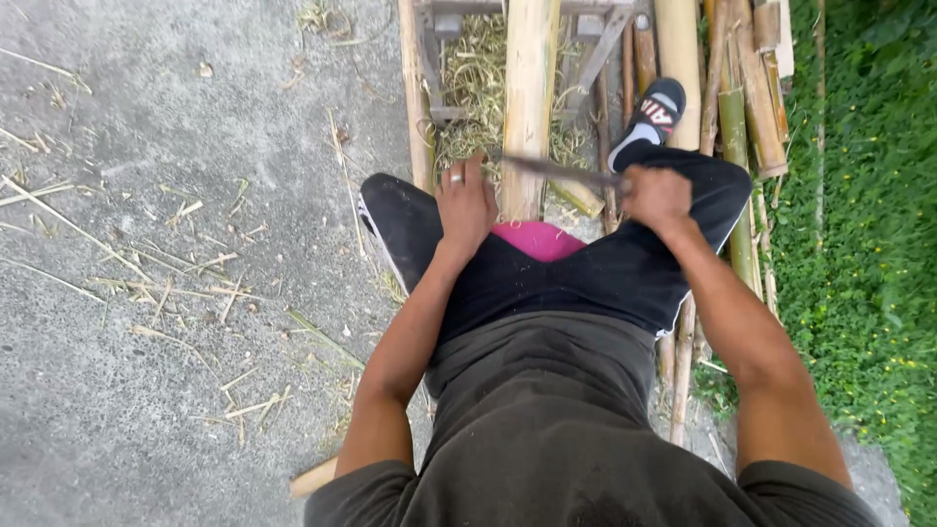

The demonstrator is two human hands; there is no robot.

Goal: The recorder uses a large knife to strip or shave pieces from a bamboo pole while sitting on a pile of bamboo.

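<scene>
Left hand [466, 200] is pressing flat and open against the bamboo pole [528, 98] to steady it, while the right hand [656, 193] is gripping the blade [561, 172], fingers clamped, crossing just beside it

Around my seat: offcuts and grass

Pale dry bamboo shavings [185, 283] litter the grey concrete ground [127, 410] at left; spare bamboo poles [752, 107] lie upper right beside green grass [869, 244].

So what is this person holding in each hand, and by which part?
The right hand grips a blade by its handle end; the left hand steadies the bamboo pole near its lower end.
</scene>
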